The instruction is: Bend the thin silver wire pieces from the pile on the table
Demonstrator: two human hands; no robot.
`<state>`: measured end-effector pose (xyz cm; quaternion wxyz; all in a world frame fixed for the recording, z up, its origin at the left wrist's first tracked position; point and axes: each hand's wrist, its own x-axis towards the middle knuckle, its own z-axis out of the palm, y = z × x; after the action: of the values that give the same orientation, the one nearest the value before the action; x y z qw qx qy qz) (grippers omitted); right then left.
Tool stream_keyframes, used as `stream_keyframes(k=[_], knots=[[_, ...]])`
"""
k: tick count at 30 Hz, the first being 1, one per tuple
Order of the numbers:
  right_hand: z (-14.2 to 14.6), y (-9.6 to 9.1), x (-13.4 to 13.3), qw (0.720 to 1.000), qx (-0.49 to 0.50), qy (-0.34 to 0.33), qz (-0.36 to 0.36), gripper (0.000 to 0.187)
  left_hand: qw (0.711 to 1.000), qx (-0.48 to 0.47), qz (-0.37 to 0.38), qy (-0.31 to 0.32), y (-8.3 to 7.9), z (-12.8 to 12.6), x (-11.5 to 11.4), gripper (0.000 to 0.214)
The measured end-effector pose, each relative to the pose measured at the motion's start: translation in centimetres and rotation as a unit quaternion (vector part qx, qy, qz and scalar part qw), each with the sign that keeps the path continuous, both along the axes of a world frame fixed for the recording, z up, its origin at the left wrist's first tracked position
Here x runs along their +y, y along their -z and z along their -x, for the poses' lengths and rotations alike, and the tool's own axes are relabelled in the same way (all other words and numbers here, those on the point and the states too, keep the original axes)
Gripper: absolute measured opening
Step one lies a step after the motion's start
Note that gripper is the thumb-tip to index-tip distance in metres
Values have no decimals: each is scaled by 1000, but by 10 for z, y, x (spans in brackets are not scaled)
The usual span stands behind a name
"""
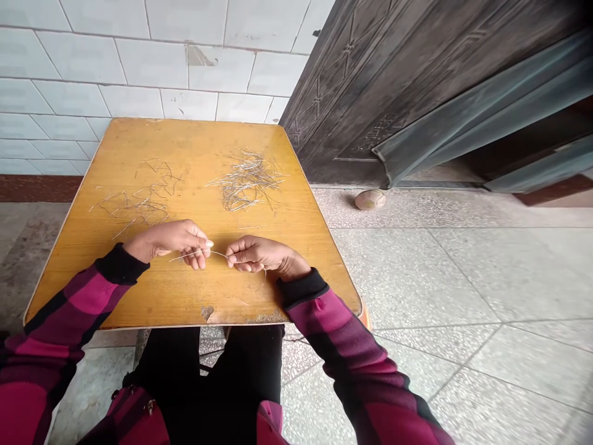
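Note:
A thin, pale wire (219,253) runs between my two hands over the front half of the wooden table. My left hand (185,242) pinches it between thumb and fingers, and one loose end sticks out to the left. Just to the right, my right hand (254,254) grips the same wire, whose other end bends down below the palm. Beyond my right hand lies a dense pile of wires (250,176). A looser scatter of bent wires (143,201) spreads beyond my left hand.
The yellow-brown table (194,142) stands against a white tiled wall (139,62). To the right are a dark carved door (343,93), a grey-green curtain (463,123) and a roundish pale object (370,199) on the speckled floor. My legs are under the table's front edge.

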<state>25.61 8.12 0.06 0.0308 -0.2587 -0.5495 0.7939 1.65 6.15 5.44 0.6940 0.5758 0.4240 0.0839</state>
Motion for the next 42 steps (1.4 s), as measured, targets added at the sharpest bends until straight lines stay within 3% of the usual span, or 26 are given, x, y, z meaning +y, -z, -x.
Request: stream_keyframes(k=[3,10,14,17,20,24,26,28,31,34,36,42], knots=[[-3,1,2,1000,6,5,4,21,997,-31,64,-9,8,-1,5,26],[-5,-4,1,999,-3,29,-31,22,990,-47,105,-84,22,-1,5,25],[-2,-11,-2,990,-22,70,-117,25,980,-74,124,-134,25,-2,5,25],[2,-14,-11,965,-41,118,-232,28,973,-92,126,-171,24,-1,6,26],[7,-13,-26,889,-92,156,-420,24,962,-101,128,-218,22,0,6,25],[11,-10,-44,708,-194,169,-658,26,948,-108,150,-257,19,-2,4,24],[13,-9,-50,618,-238,174,-729,26,945,-115,161,-259,18,-4,2,25],[15,-9,-53,546,-261,178,-776,24,944,-116,172,-256,18,-6,0,26],[18,-8,-53,494,-275,170,-807,21,946,-111,175,-248,17,-9,-3,26],[19,-5,-53,488,-283,152,-812,21,950,-113,158,-244,17,-11,-5,25],[19,-3,-53,506,-282,143,-803,22,951,-116,151,-245,17,-11,-5,25],[13,3,-56,642,-247,169,-706,26,942,-123,152,-274,16,-9,-3,26]])
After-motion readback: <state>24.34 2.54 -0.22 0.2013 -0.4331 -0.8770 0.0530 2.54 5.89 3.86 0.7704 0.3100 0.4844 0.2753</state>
